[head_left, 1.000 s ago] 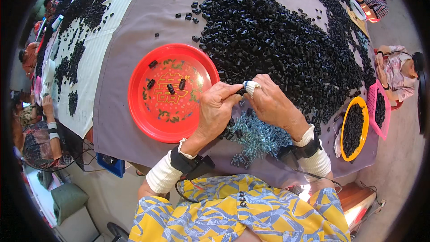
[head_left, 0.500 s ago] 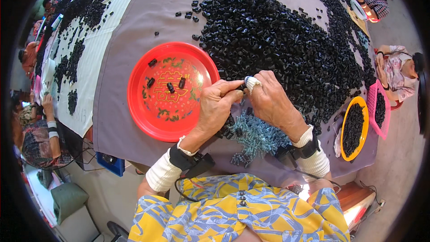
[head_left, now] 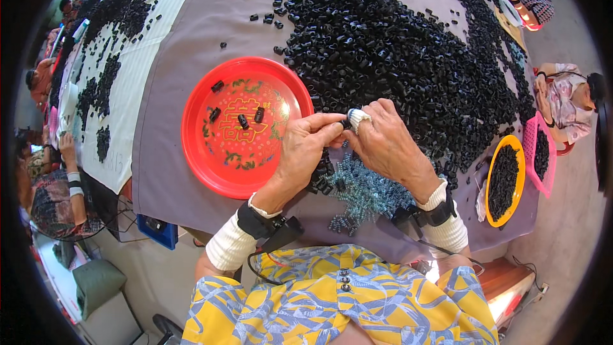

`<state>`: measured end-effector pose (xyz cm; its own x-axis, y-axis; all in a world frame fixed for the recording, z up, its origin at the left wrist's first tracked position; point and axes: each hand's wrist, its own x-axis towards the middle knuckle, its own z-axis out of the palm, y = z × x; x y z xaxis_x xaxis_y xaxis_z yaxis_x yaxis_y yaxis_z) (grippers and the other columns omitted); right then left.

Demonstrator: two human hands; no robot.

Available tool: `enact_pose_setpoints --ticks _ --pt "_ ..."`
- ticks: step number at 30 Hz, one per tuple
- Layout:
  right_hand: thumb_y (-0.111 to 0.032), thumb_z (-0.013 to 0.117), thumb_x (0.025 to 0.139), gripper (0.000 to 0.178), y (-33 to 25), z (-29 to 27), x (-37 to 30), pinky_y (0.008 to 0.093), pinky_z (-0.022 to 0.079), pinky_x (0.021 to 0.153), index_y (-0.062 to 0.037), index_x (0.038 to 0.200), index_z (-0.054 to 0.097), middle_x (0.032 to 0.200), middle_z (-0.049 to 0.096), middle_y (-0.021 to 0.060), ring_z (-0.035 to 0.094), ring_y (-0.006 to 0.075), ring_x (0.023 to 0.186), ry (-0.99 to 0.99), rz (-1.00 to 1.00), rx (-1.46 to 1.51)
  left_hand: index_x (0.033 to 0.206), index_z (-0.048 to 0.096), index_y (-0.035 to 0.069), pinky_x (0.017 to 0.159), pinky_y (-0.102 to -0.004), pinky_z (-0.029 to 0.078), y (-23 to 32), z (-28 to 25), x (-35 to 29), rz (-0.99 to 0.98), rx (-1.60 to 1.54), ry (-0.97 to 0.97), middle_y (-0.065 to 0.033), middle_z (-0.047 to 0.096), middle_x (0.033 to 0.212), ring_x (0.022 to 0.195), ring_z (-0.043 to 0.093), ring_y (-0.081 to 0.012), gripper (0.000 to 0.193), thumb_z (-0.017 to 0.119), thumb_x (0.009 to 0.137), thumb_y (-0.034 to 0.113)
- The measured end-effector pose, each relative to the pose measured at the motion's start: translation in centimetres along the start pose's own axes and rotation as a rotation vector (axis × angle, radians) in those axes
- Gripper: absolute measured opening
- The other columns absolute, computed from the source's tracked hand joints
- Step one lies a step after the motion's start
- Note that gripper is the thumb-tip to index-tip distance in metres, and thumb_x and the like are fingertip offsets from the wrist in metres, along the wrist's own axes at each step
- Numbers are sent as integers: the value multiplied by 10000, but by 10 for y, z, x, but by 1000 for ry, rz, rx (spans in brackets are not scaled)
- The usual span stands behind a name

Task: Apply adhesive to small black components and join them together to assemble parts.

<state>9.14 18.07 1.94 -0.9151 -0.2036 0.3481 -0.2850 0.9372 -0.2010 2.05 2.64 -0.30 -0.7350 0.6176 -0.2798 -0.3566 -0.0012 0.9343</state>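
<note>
My left hand (head_left: 300, 147) and my right hand (head_left: 387, 144) meet over the near edge of the big pile. Between their fingertips is a small black plastic part (head_left: 347, 124), mostly covered by the fingers. Both hands pinch it. White tape wraps a finger of my right hand. Below the hands lies a heap of pale blue coil springs (head_left: 367, 195). Left of my left hand, a round red tray (head_left: 198, 153) holds several black parts (head_left: 243, 121), lying apart from each other. Behind my hands spreads a large pile of black plastic parts (head_left: 383, 51).
At the right stand a yellow oval tray (head_left: 490, 201) of thin black pieces and a pink basket (head_left: 533, 176). A blue bin (head_left: 158, 232) sits below the table's left edge. Other people work along both sides. Cables run near my forearms.
Both hands stay pinched together at nearly the same spot, with slight finger movement around the black part. The red tray has shifted very slightly away; its contents look the same.
</note>
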Motion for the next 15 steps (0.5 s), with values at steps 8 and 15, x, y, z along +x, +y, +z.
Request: enact_pose_setpoints --ticks 8,15 --pt "-83 575 778 73 5 0 0 372 398 771 -36 743 531 750 533 95 521 248 772 -72 -12 76 1041 649 -41 703 -238 530 -9 -3 0 24 0 -7 -83 678 851 728 636 -105 196 587 870 35" --pt "-78 557 797 69 10 8 -5 386 398 776 -31 753 531 724 529 111 531 278 758 -52 -4 139 1047 645 -44 708 -238 532 -10 -3 0 75 37 -29 -77 675 835 723 634 -109 198 583 876 34"
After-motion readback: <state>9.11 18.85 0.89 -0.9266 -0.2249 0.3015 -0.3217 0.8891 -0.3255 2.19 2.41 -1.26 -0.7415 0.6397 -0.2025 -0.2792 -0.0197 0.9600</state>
